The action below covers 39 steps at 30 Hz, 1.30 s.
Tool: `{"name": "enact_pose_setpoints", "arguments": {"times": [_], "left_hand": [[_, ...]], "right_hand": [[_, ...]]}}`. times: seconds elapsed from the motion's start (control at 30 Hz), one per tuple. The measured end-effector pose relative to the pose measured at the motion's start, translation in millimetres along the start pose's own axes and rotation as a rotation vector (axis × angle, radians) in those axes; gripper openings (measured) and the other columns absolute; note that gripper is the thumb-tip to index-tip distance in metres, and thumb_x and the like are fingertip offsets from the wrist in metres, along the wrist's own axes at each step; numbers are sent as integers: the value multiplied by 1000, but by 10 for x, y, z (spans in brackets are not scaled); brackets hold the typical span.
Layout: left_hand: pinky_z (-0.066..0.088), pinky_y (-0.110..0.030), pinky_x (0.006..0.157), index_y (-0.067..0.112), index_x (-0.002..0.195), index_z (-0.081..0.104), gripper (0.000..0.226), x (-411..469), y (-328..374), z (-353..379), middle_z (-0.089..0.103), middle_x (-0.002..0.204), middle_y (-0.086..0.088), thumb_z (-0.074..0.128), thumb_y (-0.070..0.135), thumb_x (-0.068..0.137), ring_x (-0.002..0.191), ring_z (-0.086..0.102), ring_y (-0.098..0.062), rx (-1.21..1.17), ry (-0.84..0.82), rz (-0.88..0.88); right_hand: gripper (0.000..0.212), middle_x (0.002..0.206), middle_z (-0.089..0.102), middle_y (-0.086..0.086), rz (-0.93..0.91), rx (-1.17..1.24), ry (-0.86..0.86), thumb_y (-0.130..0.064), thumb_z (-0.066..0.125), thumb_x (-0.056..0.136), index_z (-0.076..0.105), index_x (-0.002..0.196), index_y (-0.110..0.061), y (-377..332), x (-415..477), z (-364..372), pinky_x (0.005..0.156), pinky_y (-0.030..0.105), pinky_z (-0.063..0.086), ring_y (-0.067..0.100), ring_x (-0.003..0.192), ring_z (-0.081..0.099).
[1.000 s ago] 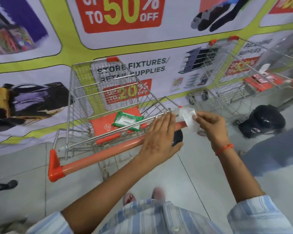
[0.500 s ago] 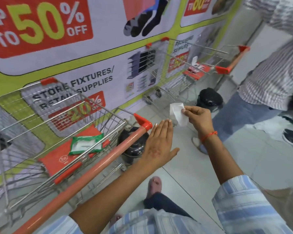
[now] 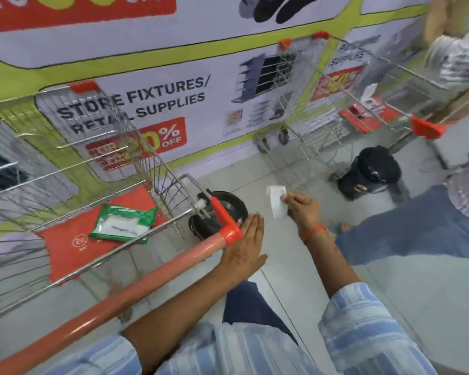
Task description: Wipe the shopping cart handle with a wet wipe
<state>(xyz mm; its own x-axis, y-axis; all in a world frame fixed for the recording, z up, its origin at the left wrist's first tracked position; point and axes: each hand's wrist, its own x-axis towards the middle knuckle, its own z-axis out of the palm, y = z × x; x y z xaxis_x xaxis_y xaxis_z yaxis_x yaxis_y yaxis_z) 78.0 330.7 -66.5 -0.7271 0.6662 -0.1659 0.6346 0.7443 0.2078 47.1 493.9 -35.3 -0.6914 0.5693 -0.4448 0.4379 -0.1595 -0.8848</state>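
Observation:
The cart's orange handle runs from the lower left up to its right end cap. My left hand lies flat, fingers together and straight, right beside that end cap, holding nothing. My right hand pinches a white wet wipe that hangs in the air to the right of the handle, clear of it. A green wipes packet lies on the red child-seat flap inside the wire cart.
A black bin stands on the floor behind the handle's end. A second cart and another black bin stand at the right by the banner wall. A person in a striped shirt and jeans is close on the right.
The view has swung back left and lower. My left hand has dropped beside the handle's end cap. My right hand still holds the wipe off the handle.

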Motion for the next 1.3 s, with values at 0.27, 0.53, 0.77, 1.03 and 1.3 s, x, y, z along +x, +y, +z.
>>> {"name": "enact_pose_setpoints", "arguments": {"times": [0.27,0.53,0.77,1.03,1.3], "left_hand": [[20,-41,114,2,137,27,92,370,-296,273,48,141,-10,71,47,70,129,45,-24,-30,26,-315],[36,-41,110,0,138,36,77,607,-408,428,39,146,-16,61,40,77,135,38,-27,-113,86,-537],[35,-43,108,-2,136,36,84,692,-477,543,41,144,-18,73,30,69,132,41,-29,-190,113,-616],[26,-46,111,-1,142,26,84,694,-530,534,31,150,-18,67,28,75,138,29,-30,-230,136,-629],[31,-45,112,-4,139,30,73,571,-404,547,35,147,-20,43,39,82,135,35,-32,-196,147,-572]], "right_hand": [[10,78,61,8,239,-27,-103,5,59,83,67,83,-1,390,755,348,60,28,46,19,66,52],[25,97,61,13,374,-207,-85,-2,63,83,65,106,9,765,1313,681,86,39,49,28,88,55],[21,85,64,16,387,-638,-238,-9,57,83,70,96,1,1160,1548,894,90,51,54,40,91,65],[51,114,52,11,436,-583,-476,-6,53,86,42,135,-12,1148,1548,982,96,42,50,23,96,51],[38,90,54,9,399,-484,-479,5,49,88,47,69,-27,867,1239,712,65,25,47,12,66,51]]}}
